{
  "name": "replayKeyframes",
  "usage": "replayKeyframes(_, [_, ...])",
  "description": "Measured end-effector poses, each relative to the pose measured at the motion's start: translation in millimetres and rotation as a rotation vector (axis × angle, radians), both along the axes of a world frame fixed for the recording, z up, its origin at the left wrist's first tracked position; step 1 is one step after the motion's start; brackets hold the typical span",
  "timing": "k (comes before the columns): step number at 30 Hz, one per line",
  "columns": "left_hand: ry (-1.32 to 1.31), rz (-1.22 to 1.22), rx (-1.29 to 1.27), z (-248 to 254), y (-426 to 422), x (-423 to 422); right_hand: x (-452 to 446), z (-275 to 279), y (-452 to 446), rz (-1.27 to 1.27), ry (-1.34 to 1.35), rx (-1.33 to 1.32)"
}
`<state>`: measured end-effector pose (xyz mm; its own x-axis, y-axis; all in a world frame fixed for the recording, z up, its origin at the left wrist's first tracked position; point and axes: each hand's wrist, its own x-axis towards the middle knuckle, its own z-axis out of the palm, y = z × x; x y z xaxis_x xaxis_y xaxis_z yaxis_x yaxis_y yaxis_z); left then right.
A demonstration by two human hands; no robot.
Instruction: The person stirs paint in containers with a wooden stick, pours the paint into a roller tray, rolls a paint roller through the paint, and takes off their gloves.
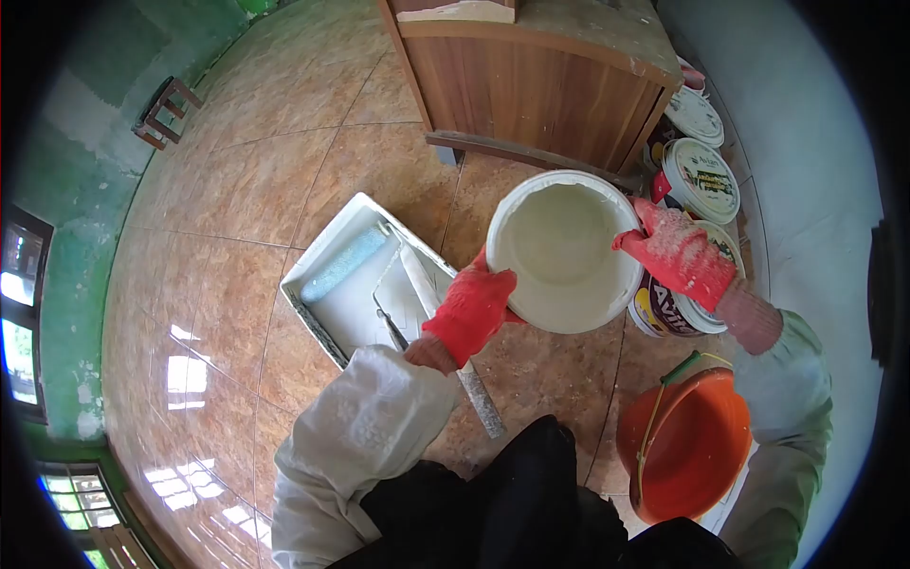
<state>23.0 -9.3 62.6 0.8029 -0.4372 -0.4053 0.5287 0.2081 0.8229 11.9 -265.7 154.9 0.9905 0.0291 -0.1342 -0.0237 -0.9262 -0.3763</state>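
Observation:
A round white bucket (566, 248) with pale, off-white liquid inside is held between my two gloved hands. My left hand (474, 303), in a red glove, grips its left rim. On the right rim, my right hand (678, 251), in a red glove spotted with white, has its fingers closed over the edge. Left of the bucket, a white paint tray (365, 318) lies on the tiled floor. A light blue roller (346, 264) rests in it, and a white-handled tool (483, 403) leans across its right edge, partly behind my left hand.
An orange bucket (697, 446) with a green-gripped handle stands at the lower right. Lidded paint pails (703, 180) line the right wall. A wooden cabinet (531, 85) stands beyond the held bucket. A small stool (163, 114) is by the far left wall.

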Motion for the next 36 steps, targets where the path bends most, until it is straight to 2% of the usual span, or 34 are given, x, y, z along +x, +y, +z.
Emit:
replayKeyframes(2, [-0.05,0.048,0.116,29.4,14.3,-7.2,-10.5,19.0,15.8,0.024,-0.06,0.09])
replayKeyframes(7, [-0.201,0.201,0.151,28.8,54.3,-12.0,-7.7,40.8,60.3,0.057,-0.12,0.331])
replayKeyframes(8, [-0.222,0.259,0.167,30.1,64.5,-13.4,-8.8,42.6,70.9,0.072,-0.126,0.327])
replayKeyframes(10, [-0.223,0.34,0.126,42.2,85.0,-19.1,-17.3,38.6,91.3,0.079,-0.362,0.177])
replayKeyframes(12, [-0.28,0.441,0.014,36.5,115.4,-20.5,-13.2,27.9,107.9,0.044,-0.409,0.4])
replayKeyframes(13, [-0.279,0.466,0.02,39.1,130.5,-20.7,-9.2,12.5,114.8,0.068,-0.402,0.408])
replayKeyframes(15, [-0.284,0.596,0.024,48.0,165.2,-19.6,-11.4,-18.5,134.9,-0.093,-0.526,0.889])
replayKeyframes(17, [-0.367,0.655,-0.034,39.8,206.6,-8.7,-21.9,-31.8,157.0,-0.043,-0.436,0.859])
replayKeyframes(19, [-0.396,0.726,-0.103,43.8,242.7,-6.3,-26.9,-46.7,183.7,0.188,-0.11,0.518])
replayKeyframes(21, [-0.372,0.807,-0.071,44.1,268.9,-8.0,-21.2,-82.6,205.3,0.18,0.23,0.539])
replayKeyframes(22, [-0.351,0.882,-0.035,44.6,279.9,-9.5,-21.6,-93.7,219.5,0.184,0.233,0.54])
replayKeyframes(24, [-0.33,0.896,-0.004,39.5,297.8,-17.3,-30.1,-113.9,246.3,0.353,0.119,0.262])
replayKeyframes(25, [-0.318,0.908,0.022,37.2,305.3,-20.6,-34.7,-126.4,253.5,0.357,0.118,0.271])
replayKeyframes(27, [-0.315,0.952,0.018,30.6,310.0,-23.8,-39.9,-146.2,265.6,0.481,-0.197,0.039])
replayKeyframes(28, [-0.318,0.955,-0.002,25.2,313.2,-27.0,-38.5,-150.6,270.9,0.418,-0.075,0.008])
replayKeyframes(31, [-0.32,0.936,0.005,23.7,312.6,-40.5,-40.2,-161.8,271.7,0.386,-0.034,0.031])
replayKeyframes(32, [-0.305,0.954,-0.011,21.6,311.2,-42.7,-40.0,-166.2,267.5,0.396,-0.04,0.024])
replayKeyframes(34, [-0.288,0.982,-0.032,16.6,306.8,-45.4,-44.4,-175.3,257.1,0.37,-0.259,-0.012])
replayKeyframes(36, [-0.273,0.992,-0.017,14.0,303.4,-45.9,-50.8,-170.1,248.8,0.314,-0.187,-0.079])
